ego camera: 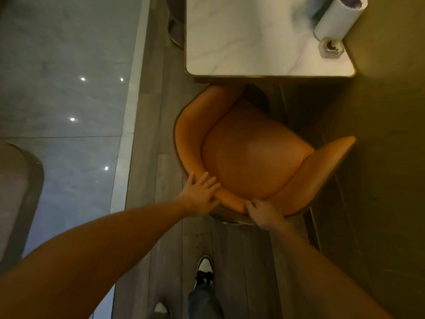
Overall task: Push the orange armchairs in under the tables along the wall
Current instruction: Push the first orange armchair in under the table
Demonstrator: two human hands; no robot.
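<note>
The wall (pixel 391 157) ran down the right side of the view, and the marble-topped table (pixel 253 42) was set against it at the far end. On the left, a strip of wood-look floor (pixel 156 134) separated the furniture from a glossy tiled aisle (pixel 69 88), so the open room lay on that side.

The orange armchair (pixel 250 153) stood just short of the table's near edge, its seat still wholly outside it. It was skewed: the left arm reached up close to the table's near edge, while the right arm was swung out towards the wall.

A straight push from this angle was judged likely to drive the right arm into the wall, or to catch the left arm on the metal-trimmed table edge; whether the arms would clear beneath the top could not be told. A hard knock might also have upset the white roll (pixel 338 17) and the small holder (pixel 331 47) standing at the table's far right corner. Squaring the chair first, by swinging the back rightwards, was judged the safer course.

The backrest was held at its near rim: the left hand (pixel 202 194) lay spread over the padded edge, and the right hand (pixel 262 212) was closed around it. A shoe (pixel 205 270) was planted directly behind the chair.
</note>
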